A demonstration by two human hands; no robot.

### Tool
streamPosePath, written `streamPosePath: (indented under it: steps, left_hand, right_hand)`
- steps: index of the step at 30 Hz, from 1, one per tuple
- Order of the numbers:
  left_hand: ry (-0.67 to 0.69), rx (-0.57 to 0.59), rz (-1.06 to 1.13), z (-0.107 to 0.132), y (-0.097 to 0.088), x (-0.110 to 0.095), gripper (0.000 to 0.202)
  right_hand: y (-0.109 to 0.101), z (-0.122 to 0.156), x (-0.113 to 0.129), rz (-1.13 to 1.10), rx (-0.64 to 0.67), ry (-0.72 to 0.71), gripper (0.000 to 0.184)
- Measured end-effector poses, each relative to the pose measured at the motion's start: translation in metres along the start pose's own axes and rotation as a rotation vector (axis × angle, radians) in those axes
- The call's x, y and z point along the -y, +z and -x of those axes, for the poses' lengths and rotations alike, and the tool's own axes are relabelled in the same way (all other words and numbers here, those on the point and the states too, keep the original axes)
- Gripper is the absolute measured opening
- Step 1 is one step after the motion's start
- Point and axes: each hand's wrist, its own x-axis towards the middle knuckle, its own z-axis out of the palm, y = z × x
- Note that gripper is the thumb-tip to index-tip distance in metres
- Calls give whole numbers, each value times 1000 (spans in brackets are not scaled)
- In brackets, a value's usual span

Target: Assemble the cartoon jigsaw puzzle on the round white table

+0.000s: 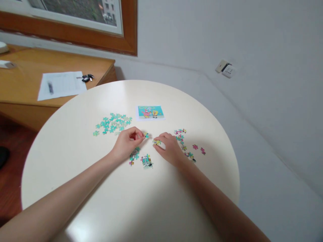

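Observation:
My left hand (128, 142) pinches a small teal and yellow jigsaw piece (146, 135) between thumb and fingertips, over the middle of the round white table (101, 191). Facing it, my right hand (169, 146) is closed on a yellow jigsaw section (156, 142) with a cartoon eye on it. The two held parts are apart. Just below my left hand lies a joined section with a grey-green cartoon face (134, 153), partly hidden by the hand. Beside it on the right is another joined section (146, 161), teal and white.
Many loose teal and pale pieces (113, 122) form a pile at the left. Several mixed pieces (180, 137) and pink ones (195, 147) lie right of my right hand. A cartoon picture card (150, 113) lies behind. A wooden desk (65, 60) bears paper (62, 85) and keys (86, 78).

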Motion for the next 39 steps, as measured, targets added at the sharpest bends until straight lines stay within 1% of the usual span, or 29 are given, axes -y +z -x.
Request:
streamPosePath:
  steps: [3,6,10,13,17,22,26,30,35,39]
  left_hand:
    - [7,-9,-32,5,-4,0,15]
    - [-2,2,-53,8,-3,0,14]
    - [-35,86,-14,10,3,4,16]
    - [-25,118,-21,11,7,4,16]
    - [10,138,-80,14,6,-3,15]
    - [124,139,-186,18,6,-6,15]
    - [245,138,-248,20,5,-5,13]
    - [318,141,-266,21,5,-6,13]
    - [353,144,-266,22,6,-7,15]
    - [348,140,-278,23,5,-8,15]
  right_hand:
    - [6,-8,1,-5,-44,18,13]
    - [5,-7,0,-22,-83,13,14]
    - [-1,-2,-3,-50,-144,-20,13]
    - [-5,-2,-2,-72,-167,-61,13]
    - [-9,-1,6,-95,-176,-110,15]
    - [-10,2,18,-136,-140,-168,19]
    - [-8,3,19,-175,-108,-145,19]
    - [-6,3,18,-237,-123,-120,18]
    - [-4,4,22,-360,-117,-102,18]
    - [-3,4,27,-472,-110,-1,18]
